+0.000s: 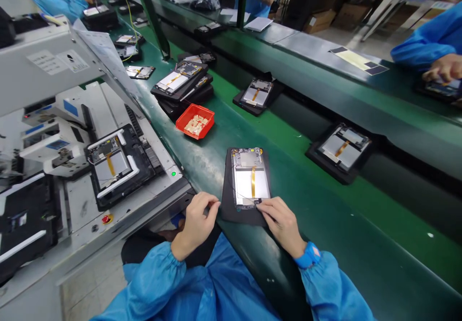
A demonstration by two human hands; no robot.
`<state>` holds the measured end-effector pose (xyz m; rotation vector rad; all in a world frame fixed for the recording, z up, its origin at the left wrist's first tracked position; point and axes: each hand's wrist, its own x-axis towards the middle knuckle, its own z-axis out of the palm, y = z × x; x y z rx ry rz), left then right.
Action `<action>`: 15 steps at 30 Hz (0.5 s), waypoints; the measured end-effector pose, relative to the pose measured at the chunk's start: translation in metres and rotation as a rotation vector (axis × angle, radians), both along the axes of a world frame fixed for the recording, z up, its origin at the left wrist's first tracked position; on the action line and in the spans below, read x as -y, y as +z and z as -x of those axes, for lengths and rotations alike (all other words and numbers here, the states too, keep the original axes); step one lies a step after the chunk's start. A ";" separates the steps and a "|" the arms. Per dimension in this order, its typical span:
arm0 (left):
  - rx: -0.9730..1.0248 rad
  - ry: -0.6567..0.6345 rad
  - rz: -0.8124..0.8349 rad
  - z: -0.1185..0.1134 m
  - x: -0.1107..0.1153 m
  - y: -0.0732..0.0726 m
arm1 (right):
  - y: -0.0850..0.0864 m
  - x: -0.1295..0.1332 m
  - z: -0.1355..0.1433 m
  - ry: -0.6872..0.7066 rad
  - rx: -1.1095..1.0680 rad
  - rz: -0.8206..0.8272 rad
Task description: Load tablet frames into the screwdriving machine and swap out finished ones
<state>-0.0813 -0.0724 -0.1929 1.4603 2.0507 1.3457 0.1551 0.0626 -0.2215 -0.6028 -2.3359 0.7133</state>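
Observation:
An opened tablet (244,181), its silver plates, circuit board and orange ribbon cable exposed, lies on a black foam pad (228,200) at the bench's near edge. A thin dark wire crosses its lower part. My right hand (283,222) is at the tablet's lower right corner, thumb and fingers pinched together at the edge; what is between them is too small to name. Just left of the pad, my left hand (199,220) is raised with thumb and forefinger closed, apart from the tablet. Whether a small piece sits in that pinch is hidden.
Beyond the pad stands a red bin (195,121) of small pale pieces, beside stacked tablets (180,78). More opened tablets on black pads (254,96) line the green belt. At left is a machine (119,167) holding a tablet. Co-workers in blue sleeves (429,37) sit across and far left.

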 end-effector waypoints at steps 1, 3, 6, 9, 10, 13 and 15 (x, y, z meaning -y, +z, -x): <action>-0.023 -0.016 -0.007 -0.002 0.000 -0.001 | -0.001 0.000 -0.001 0.007 0.010 -0.006; -0.108 -0.106 -0.018 -0.009 -0.002 -0.002 | -0.002 -0.001 -0.002 0.023 0.025 -0.023; -0.313 -0.364 0.012 -0.021 -0.008 -0.006 | -0.003 -0.001 -0.003 0.040 0.050 -0.049; -0.534 -0.523 0.094 -0.034 -0.016 -0.016 | -0.001 -0.001 -0.002 0.045 0.069 -0.099; -0.597 -0.531 0.113 -0.038 -0.018 -0.020 | -0.001 0.000 -0.001 0.044 0.077 -0.117; -0.741 -0.519 0.133 -0.043 -0.020 -0.030 | 0.002 0.000 -0.003 0.051 0.126 -0.177; -0.796 -0.511 0.128 -0.045 -0.019 -0.033 | 0.004 0.000 -0.009 0.046 0.173 -0.224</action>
